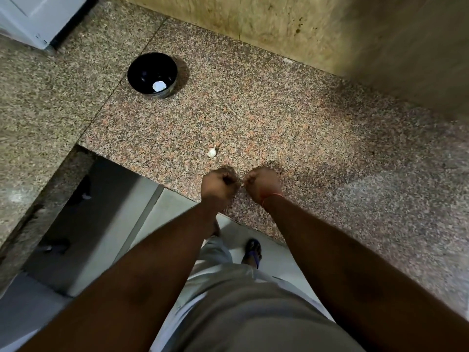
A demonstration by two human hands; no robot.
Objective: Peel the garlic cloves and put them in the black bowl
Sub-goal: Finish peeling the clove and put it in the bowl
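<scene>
A black bowl [175, 69] stands on the granite counter [279, 128] at the far left, with one white peeled garlic clove [159, 86] inside it. An unpeeled garlic clove [212, 153] lies alone on the counter, just beyond my hands. My left hand [218, 184] and my right hand [262, 184] are held close together over the counter's front edge, both with fingers curled inward. A small pale sliver of a garlic clove [243, 185] shows between their fingertips; the rest of it is hidden by the fingers.
A stone wall [304, 29] rises behind the counter. A white appliance [33, 19] stands at the far left corner. The counter's front edge runs diagonally under my wrists, with a floor step below at the left. A red thread circles my right wrist.
</scene>
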